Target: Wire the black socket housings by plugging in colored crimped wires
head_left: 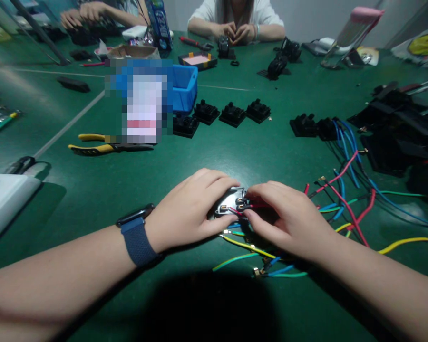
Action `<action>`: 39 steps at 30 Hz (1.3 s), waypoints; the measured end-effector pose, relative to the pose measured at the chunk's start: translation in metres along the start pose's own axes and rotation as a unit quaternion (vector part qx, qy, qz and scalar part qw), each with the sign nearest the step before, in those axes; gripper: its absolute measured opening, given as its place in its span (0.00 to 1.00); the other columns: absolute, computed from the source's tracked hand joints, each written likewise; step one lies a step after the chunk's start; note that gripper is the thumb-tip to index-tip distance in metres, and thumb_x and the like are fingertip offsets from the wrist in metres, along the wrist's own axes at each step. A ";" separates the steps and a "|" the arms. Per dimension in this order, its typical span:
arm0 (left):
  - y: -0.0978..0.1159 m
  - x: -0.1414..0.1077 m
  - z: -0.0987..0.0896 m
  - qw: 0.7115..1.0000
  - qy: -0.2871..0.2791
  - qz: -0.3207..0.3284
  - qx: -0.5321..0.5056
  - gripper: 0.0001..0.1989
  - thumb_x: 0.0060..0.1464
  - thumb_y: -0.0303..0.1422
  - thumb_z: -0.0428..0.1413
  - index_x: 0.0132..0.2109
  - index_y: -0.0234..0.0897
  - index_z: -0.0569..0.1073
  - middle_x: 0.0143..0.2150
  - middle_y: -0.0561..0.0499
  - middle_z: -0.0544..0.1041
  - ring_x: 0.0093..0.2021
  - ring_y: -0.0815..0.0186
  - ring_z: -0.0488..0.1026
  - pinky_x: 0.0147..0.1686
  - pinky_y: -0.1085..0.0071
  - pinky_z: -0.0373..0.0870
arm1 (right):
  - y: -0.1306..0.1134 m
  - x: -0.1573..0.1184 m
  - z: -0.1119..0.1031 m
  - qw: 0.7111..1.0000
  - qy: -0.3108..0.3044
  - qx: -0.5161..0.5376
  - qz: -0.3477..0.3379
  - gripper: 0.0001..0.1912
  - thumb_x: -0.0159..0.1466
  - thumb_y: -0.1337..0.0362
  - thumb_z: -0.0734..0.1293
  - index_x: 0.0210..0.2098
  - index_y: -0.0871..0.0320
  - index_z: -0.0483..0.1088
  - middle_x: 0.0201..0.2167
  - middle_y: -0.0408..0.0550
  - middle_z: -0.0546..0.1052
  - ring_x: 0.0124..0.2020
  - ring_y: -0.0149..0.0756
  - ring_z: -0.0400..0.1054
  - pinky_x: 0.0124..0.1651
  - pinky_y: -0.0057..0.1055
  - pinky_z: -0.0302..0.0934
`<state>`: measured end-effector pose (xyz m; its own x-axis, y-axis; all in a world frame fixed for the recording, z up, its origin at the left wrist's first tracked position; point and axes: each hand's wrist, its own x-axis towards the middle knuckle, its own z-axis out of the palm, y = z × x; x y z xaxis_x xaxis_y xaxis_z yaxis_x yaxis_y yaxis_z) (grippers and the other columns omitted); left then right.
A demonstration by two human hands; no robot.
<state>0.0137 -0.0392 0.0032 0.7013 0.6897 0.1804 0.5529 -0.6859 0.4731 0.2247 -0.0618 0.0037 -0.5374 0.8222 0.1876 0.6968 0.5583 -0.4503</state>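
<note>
On the green table a small black housing [231, 197] with metal terminals lies between my two hands. My left hand [199, 204], below a dark watch with a blue band, grips the housing from the left, thumb at its near edge and fingers over its far edge. At its right side, my right hand [288, 213] has thumb and forefinger pinched round a red wire [256, 206] that meets the terminals. Just under my hands lie loose yellow, green and blue wires [249, 247] with metal ends.
Yellow-handled pliers [96, 148] lie left of centre, near a blue bin [185, 88]. Several black housings [232, 114] stand farther back. Black parts [395, 118] and coloured wires lie right. A white device [10, 204] sits left. Two people's hands show across the table.
</note>
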 end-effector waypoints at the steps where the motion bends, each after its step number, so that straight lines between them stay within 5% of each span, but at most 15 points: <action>1: -0.001 0.000 0.001 1.000 -0.007 -0.012 0.001 0.21 0.55 0.38 0.54 0.53 0.35 0.65 0.51 0.43 0.69 0.50 0.56 0.64 0.50 0.59 0.63 | 0.000 0.000 0.000 1.000 0.000 -0.005 -0.001 0.07 0.61 0.63 0.62 0.37 0.59 0.67 0.30 0.49 0.74 0.31 0.37 0.65 0.33 0.33 0.59; 11: -0.007 0.003 -0.001 0.997 0.006 -0.042 -0.069 0.17 0.54 0.36 0.56 0.50 0.35 0.66 0.47 0.48 0.70 0.47 0.63 0.66 0.48 0.66 0.63 | 0.002 0.000 0.000 0.999 0.027 0.002 -0.020 0.05 0.62 0.65 0.62 0.38 0.59 0.65 0.29 0.47 0.72 0.30 0.35 0.64 0.32 0.32 0.58; 19: -0.005 0.000 -0.002 0.994 0.068 0.036 -0.072 0.16 0.54 0.33 0.57 0.49 0.32 0.68 0.45 0.48 0.72 0.45 0.68 0.68 0.46 0.73 0.66 | 0.000 0.001 -0.004 0.997 0.017 0.075 -0.015 0.01 0.61 0.68 0.62 0.32 0.58 0.63 0.32 0.49 0.73 0.32 0.35 0.64 0.34 0.32 0.59; 25: -0.003 -0.003 -0.001 0.994 0.057 0.076 -0.058 0.18 0.53 0.29 0.57 0.51 0.29 0.68 0.48 0.45 0.71 0.49 0.68 0.68 0.49 0.74 0.65 | -0.004 0.003 -0.007 0.990 -0.011 0.138 -0.007 0.10 0.60 0.70 0.62 0.21 0.58 0.63 0.24 0.45 0.69 0.30 0.32 0.63 0.33 0.31 0.56; 39: -0.002 -0.005 -0.004 0.995 0.050 0.077 -0.050 0.19 0.54 0.30 0.57 0.52 0.28 0.68 0.50 0.43 0.72 0.50 0.67 0.69 0.48 0.75 0.66 | -0.002 0.005 -0.008 0.980 -0.031 0.196 0.019 0.12 0.58 0.71 0.63 0.18 0.59 0.65 0.23 0.41 0.66 0.27 0.28 0.61 0.30 0.25 0.54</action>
<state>0.0075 -0.0409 0.0046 0.7226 0.6020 0.3397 0.3915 -0.7615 0.5166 0.2241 -0.0574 0.0121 -0.5510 0.8264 0.1159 0.4875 0.4315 -0.7591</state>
